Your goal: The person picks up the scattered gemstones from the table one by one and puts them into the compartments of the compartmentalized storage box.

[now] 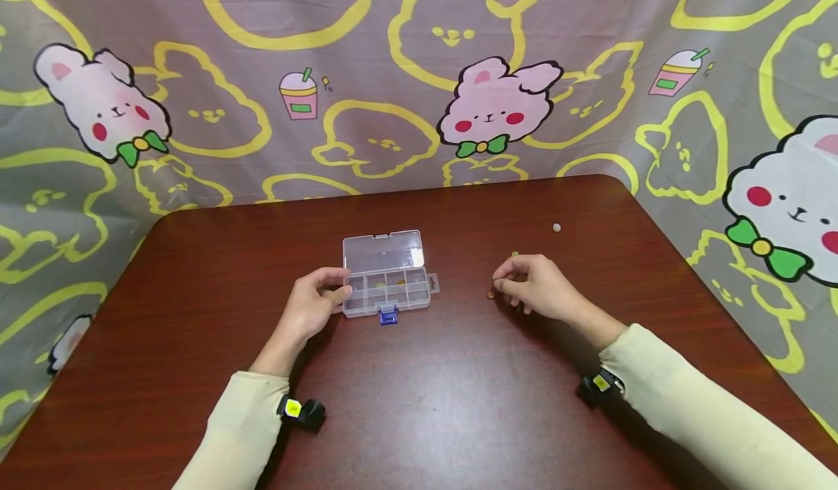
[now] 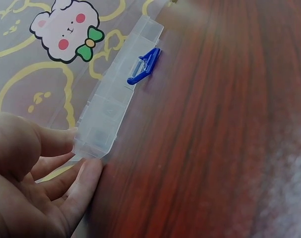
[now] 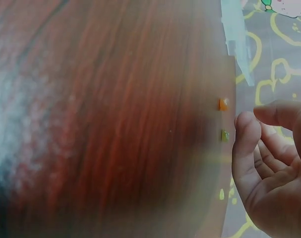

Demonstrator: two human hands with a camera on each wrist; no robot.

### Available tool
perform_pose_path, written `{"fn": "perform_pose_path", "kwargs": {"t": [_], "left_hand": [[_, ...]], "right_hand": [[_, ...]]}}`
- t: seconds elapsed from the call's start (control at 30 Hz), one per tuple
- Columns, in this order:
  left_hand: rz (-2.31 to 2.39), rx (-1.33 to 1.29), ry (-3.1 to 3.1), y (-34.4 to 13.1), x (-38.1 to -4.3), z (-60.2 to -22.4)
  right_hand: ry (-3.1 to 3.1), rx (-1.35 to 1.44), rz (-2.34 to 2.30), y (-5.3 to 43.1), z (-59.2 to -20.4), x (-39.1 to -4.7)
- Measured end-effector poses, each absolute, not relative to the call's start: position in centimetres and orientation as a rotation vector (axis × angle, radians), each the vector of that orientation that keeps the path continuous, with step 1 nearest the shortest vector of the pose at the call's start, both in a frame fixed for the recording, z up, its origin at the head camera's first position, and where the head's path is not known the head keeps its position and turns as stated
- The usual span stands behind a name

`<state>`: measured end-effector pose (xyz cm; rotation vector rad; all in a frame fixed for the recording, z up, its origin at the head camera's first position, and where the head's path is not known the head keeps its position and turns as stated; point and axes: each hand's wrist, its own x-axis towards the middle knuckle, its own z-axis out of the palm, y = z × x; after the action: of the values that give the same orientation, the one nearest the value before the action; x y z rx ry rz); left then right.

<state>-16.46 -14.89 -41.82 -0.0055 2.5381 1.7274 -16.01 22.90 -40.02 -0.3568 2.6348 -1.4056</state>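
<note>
A clear plastic compartment box [image 1: 386,307] stands on the table with its lid [image 1: 384,252] raised at the back and a blue latch [image 1: 389,316] hanging at its front. My left hand [image 1: 310,302] grips its left end between thumb and fingers. A yellowish piece [image 1: 381,286] and an orange piece [image 1: 401,283] lie inside. To the box's right, my right hand [image 1: 535,286] hovers by a small orange bead [image 1: 491,295], thumb and index fingertips close together, nothing visible between them. A small green bead [image 3: 225,135] lies just beyond that hand.
A small whitish bead [image 1: 556,227] lies farther back on the right of the brown table [image 1: 419,403]. A cartoon-printed curtain [image 1: 386,75] hangs behind the table and along its sides. Each sleeve has a dark wrist camera [image 1: 308,414] strapped to it.
</note>
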Motion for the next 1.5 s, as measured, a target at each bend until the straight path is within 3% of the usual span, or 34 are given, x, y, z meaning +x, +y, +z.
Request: {"fn": "perform_pose_path", "kwargs": {"t": [1.5], "left_hand": [[1.743,-0.005,2.531,-14.9,-16.4,-41.9]], "right_hand": [[2.569,-0.439,-1.449,15.9,-39.3,-17.3]]}}
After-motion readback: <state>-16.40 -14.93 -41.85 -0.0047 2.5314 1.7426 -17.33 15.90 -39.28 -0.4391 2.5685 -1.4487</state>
